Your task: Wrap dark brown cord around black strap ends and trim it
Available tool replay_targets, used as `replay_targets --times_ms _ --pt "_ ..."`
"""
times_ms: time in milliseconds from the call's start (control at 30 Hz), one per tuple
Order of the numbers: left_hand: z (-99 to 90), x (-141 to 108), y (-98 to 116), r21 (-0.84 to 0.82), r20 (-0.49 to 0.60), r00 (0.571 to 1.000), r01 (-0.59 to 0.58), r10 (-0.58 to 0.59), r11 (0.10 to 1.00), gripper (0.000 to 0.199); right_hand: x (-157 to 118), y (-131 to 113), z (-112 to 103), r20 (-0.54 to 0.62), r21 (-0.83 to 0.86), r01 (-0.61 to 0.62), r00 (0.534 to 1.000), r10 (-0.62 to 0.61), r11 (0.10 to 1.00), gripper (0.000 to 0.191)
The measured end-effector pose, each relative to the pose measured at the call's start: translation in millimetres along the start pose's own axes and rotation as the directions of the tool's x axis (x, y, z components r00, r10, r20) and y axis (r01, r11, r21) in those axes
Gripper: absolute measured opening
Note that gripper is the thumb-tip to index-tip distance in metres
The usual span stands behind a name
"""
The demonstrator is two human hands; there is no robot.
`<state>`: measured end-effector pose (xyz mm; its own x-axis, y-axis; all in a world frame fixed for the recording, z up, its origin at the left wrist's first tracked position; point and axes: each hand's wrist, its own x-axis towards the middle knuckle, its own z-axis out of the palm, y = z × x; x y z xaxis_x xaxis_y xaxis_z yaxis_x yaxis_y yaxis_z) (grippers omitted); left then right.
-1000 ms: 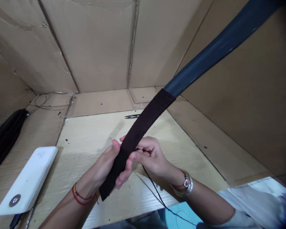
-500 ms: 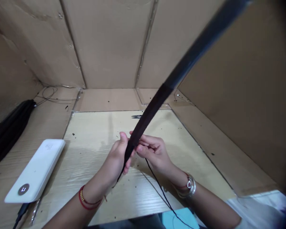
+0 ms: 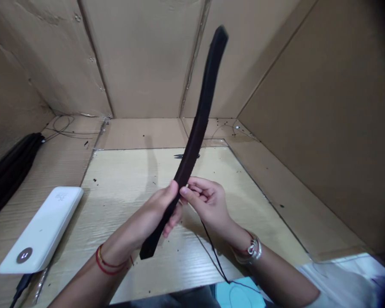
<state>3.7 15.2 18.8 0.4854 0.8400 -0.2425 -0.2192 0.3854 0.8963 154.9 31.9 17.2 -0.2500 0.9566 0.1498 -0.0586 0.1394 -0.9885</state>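
A long, dark, slightly curved strap (image 3: pixel 196 134) stands tilted over the table, its upper end leaning right. Its middle section is dark brown with a ribbed edge, as if wrapped in cord; both ends look black. My left hand (image 3: pixel 160 209) is closed around its lower half, thumb along the front, and the lower end sticks out below the palm. At the strap's right edge, my right hand (image 3: pixel 208 199) is closed in a pinch, with a thin black cord (image 3: pixel 213 250) running down from it. What exactly lies between its fingertips is partly hidden.
A white power bank (image 3: pixel 45 231) with a cable lies at left. Behind it is a black bundle of strands (image 3: pixel 14 169), with loose thin cord nearby. Small dark thread snips (image 3: pixel 179 156) lie behind the strap. Cardboard walls (image 3: pixel 147 60) enclose the table. A light-blue item (image 3: pixel 240 295) sits at the front edge.
The strap has swung more upright and away from the camera, so both its ends now show. My left hand has turned and shifted slightly left; my right hand stays beside the strap.
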Motion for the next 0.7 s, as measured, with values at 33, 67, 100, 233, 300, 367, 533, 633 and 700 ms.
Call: replay_targets --times_ms 33,67,100,233,300,367,533,633,700 --pt "1.1 0 0 0.119 -0.112 0.992 -0.047 0.060 0.992 0.052 1 1 0 -0.021 -0.015 0.003 1.000 -0.003 1.000 0.028" --pt "2.6 0 1 0.199 -0.192 0.975 -0.077 0.116 0.977 0.046 2 2 -1 -0.028 -0.020 -0.001 1.000 0.001 1.000 0.028" --pt "4.2 1 1 0.229 -0.235 0.961 -0.090 0.145 0.969 0.042 3 3 -1 -0.023 -0.017 -0.007 1.000 0.006 1.000 0.027" --pt "9.9 1 1 0.074 -0.253 0.962 -0.081 0.097 0.994 0.037 6 1 -3 0.044 0.052 0.027 0.999 -0.029 0.998 0.023" --pt "11.7 0 0 0.023 -0.264 0.959 -0.106 0.108 0.994 0.037 7 -1 -3 0.041 0.078 0.040 0.998 -0.043 0.996 0.022" --pt "12.8 0 -1 -0.003 -0.263 0.957 -0.130 0.124 0.992 0.038 7 -1 -4 0.024 0.085 0.028 0.999 -0.030 0.996 0.025" --pt "13.4 -2 -3 -0.055 -0.279 0.947 -0.182 0.160 0.982 0.040 7 6 -5 0.037 0.145 -0.021 0.999 0.015 0.989 0.030" --pt "12.5 -2 -6 -0.067 -0.247 0.955 -0.186 0.164 0.980 0.043 6 8 -5 0.036 0.174 -0.040 0.999 0.034 0.984 0.031" --pt "12.1 -1 -8 -0.071 -0.214 0.964 -0.179 0.160 0.981 0.045 5 8 -5 0.026 0.189 -0.042 0.999 0.038 0.981 0.031"
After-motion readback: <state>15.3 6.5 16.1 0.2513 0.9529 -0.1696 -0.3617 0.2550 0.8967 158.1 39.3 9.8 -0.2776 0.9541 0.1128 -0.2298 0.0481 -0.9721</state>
